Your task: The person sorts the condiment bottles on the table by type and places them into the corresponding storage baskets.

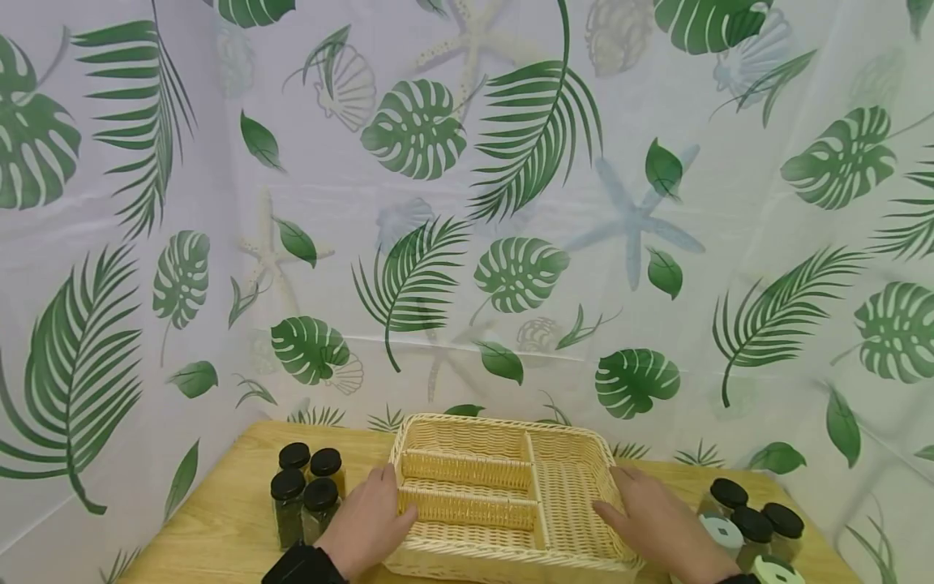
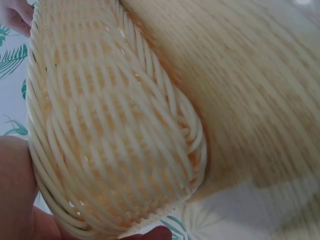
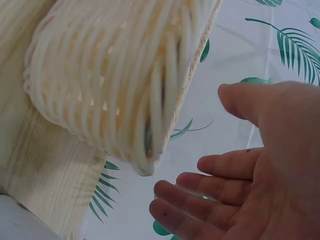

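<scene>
The basket (image 1: 572, 478) is gripped by left fingers (image 1: 381, 491) beside black-lidded jars (image 1: 319, 495); right fingers (image 3: 200, 206) are spread near other jars (image 1: 751, 526).

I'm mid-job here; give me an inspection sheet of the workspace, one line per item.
Surface: wood-grain table, partly hidden by the basket.
Job's things: wicker basket, upright, four compartments; whether it is lifted is unclear.
Clutter: four black-lidded jars left of the basket; to its right, three more and two pale-lidded containers.
Grippers: left hand holds the basket's left end; right hand is open at its right end, no contact visible from the right wrist.
Cables: nothing seen.
Surroundings: leaf-print sheet behind and at both sides.
</scene>
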Action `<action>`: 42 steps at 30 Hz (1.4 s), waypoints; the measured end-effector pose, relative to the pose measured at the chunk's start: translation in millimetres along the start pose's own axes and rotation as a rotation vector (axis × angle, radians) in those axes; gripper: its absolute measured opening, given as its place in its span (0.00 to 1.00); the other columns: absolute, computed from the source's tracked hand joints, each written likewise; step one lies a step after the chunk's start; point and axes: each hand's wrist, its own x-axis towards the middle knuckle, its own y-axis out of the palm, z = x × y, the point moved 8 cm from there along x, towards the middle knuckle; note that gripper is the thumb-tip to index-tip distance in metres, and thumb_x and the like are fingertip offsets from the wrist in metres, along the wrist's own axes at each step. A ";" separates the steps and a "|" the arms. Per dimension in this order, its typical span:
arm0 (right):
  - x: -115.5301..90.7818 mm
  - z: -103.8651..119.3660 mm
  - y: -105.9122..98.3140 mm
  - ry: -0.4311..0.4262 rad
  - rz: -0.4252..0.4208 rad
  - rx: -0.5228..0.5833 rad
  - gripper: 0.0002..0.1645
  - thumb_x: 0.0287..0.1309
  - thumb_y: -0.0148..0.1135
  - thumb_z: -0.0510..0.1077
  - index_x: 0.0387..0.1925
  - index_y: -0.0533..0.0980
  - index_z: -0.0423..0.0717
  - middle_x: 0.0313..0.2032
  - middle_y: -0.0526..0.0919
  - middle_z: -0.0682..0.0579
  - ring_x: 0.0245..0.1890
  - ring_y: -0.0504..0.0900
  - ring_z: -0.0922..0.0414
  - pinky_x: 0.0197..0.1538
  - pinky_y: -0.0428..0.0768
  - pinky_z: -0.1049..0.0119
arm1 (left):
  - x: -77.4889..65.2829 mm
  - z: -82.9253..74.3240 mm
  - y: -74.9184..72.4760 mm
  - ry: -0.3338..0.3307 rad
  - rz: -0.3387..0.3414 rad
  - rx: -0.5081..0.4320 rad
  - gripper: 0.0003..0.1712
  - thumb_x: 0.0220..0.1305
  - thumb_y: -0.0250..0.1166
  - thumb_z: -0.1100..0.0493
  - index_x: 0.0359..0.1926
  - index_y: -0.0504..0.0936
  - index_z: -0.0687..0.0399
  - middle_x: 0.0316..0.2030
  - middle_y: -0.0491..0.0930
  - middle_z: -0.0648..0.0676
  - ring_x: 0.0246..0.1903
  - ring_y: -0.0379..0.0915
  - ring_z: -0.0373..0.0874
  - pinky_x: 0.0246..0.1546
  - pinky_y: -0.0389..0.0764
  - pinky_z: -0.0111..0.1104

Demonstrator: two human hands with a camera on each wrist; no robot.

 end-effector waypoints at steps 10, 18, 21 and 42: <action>3.3 -13.7 24.7 0.127 0.085 -0.058 0.52 0.63 0.63 0.65 0.67 0.63 0.24 0.54 0.80 0.31 0.52 0.83 0.38 0.51 0.80 0.41 | 5.2 6.9 5.5 -0.049 0.055 -0.093 0.37 0.70 0.54 0.57 0.70 0.58 0.81 0.61 0.69 0.77 0.52 0.77 0.65 0.48 0.78 0.53; 0.4 -20.6 37.2 0.161 0.104 -0.103 0.47 0.65 0.63 0.57 0.65 0.63 0.21 0.37 0.86 0.40 0.28 0.84 0.53 0.30 0.81 0.51 | 3.3 7.0 12.0 -0.011 0.054 -0.026 0.37 0.72 0.54 0.60 0.72 0.53 0.81 0.53 0.74 0.78 0.25 0.76 0.53 0.25 0.73 0.42; -1.8 -20.4 40.1 0.156 0.106 -0.107 0.41 0.66 0.59 0.50 0.67 0.62 0.23 0.28 0.83 0.46 0.21 0.78 0.55 0.22 0.75 0.55 | 1.4 5.6 14.2 0.032 0.043 0.018 0.37 0.72 0.54 0.61 0.71 0.52 0.83 0.46 0.77 0.77 0.17 0.68 0.48 0.19 0.66 0.38; -5.4 -10.7 38.8 0.152 0.097 -0.237 0.36 0.67 0.53 0.43 0.68 0.59 0.23 0.16 0.72 0.52 0.15 0.70 0.57 0.19 0.69 0.59 | -0.3 5.7 18.6 0.044 0.102 0.041 0.36 0.73 0.50 0.66 0.73 0.47 0.82 0.45 0.75 0.78 0.14 0.63 0.47 0.18 0.55 0.36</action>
